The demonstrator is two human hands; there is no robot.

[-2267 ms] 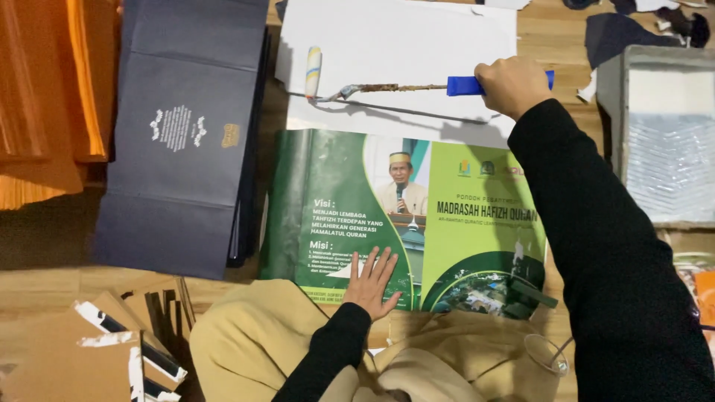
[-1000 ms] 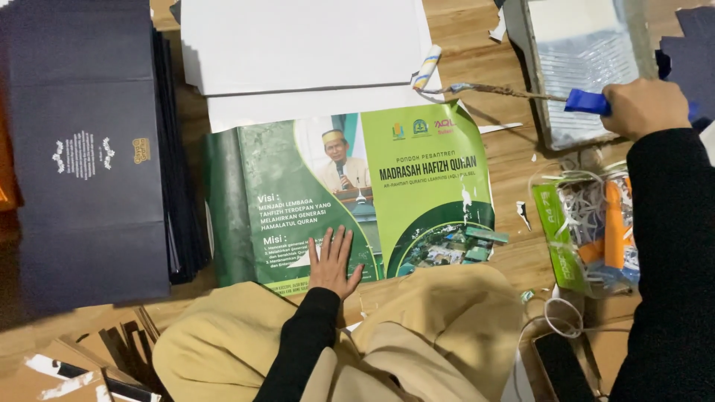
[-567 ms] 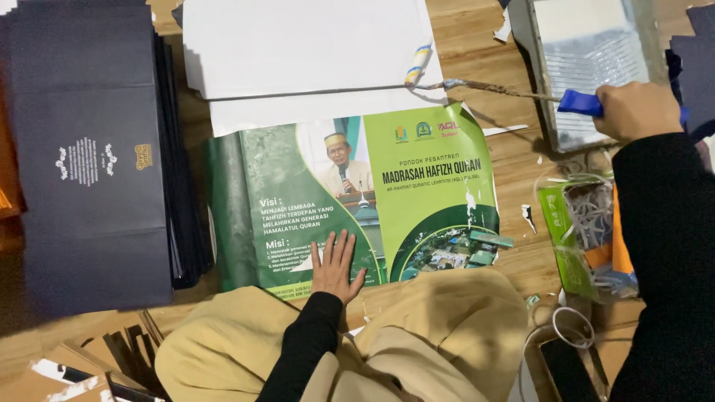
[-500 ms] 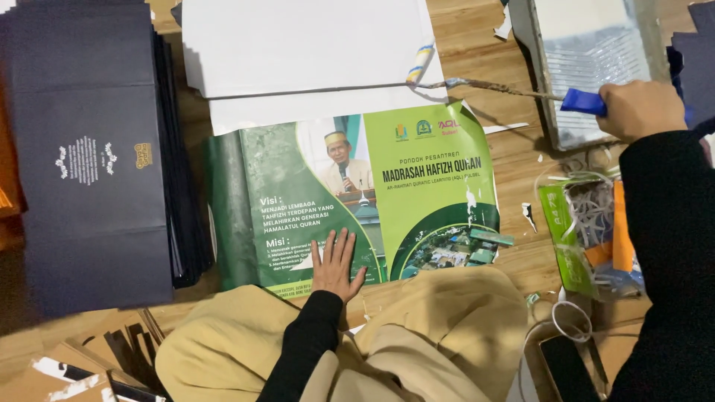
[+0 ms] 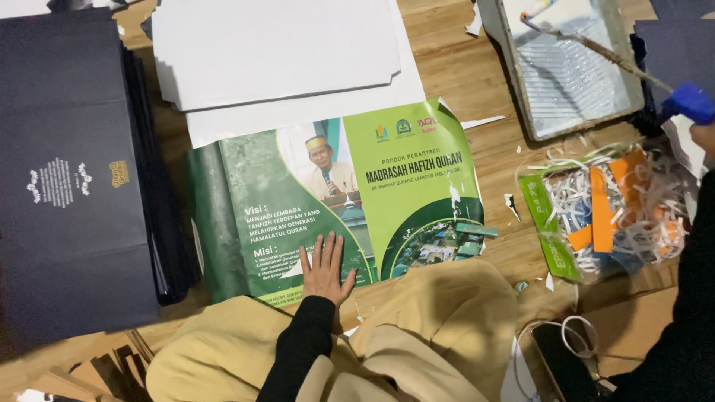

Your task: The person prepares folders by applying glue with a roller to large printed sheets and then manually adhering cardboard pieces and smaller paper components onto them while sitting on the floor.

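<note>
I look down at a brown wooden floor with many things spread out on it. My left hand lies flat on a big green printed sheet, fingers open and spread, near the sheet's bottom edge. The sheet lies flat in the middle of the floor, just in front of my knees, which are covered in tan cloth.

My right hand is at the far right edge, mostly cut off by the picture. It seems to hold the blue handle of a long thin brush, but I cannot tell how the fingers sit. The brush reaches up and left, and its tip is over a grey metal tray with a ridged bottom.

Above the green sheet lies a stack of white paper sheets, and its lower edge touches the green sheet's top. To the left is a stack of dark navy flat covers with small white and gold marks.

To the right of the green sheet sits a clear bag of white and orange paper strips. Small white paper scraps lie between the two. Near my right knee is a black phone with a white cord looped on it. Brown card pieces lie at the lower left.
</note>
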